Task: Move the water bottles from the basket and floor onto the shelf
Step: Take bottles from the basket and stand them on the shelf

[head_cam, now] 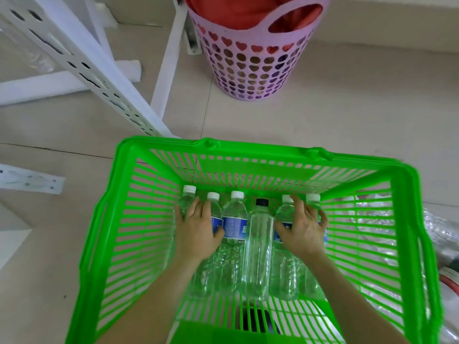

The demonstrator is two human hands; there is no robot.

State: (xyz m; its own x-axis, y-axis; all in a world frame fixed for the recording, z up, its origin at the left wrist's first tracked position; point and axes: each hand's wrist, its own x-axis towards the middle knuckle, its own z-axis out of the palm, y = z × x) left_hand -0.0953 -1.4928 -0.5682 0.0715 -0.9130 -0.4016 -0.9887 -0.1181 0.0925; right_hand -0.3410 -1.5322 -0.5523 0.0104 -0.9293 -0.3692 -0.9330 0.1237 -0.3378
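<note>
**Inspection note: both hands on bottles in basket, none lifted**

Green basket sits on tiled floor, viewed from above. Six bottles lie flat on its bottom, side by side, caps pointing away from the person. L to R: far-left bottle, second bottle, third bottle, black-cap bottle, fifth bottle, far-right bottle. Five have white caps; three show blue labels. Black-cap bottle is plain, no label, and lies partly on top of its neighbours.

Left hand: palm down across far-left and second bottles, fingers spread toward the necks, thumb hooked round the right side of second bottle. Grip is on; bottles are in contact w/ basket bottom.

Right hand: palm down across fifth and far-right bottles, thumb hooked round the left side of fifth bottle, little finger wrapping the outer side of far-right bottle. Same condition, nothing raised.

Third and black-cap bottles lie between the hands, untouched.

Surroundings: white shelf frame w/ slotted uprights stands beyond the basket, upper left. Pink bin w/ heart-shaped holes stands near it, red cloth inside. Clear plastic lies on the floor right of the basket; contents cannot be made out.
</note>
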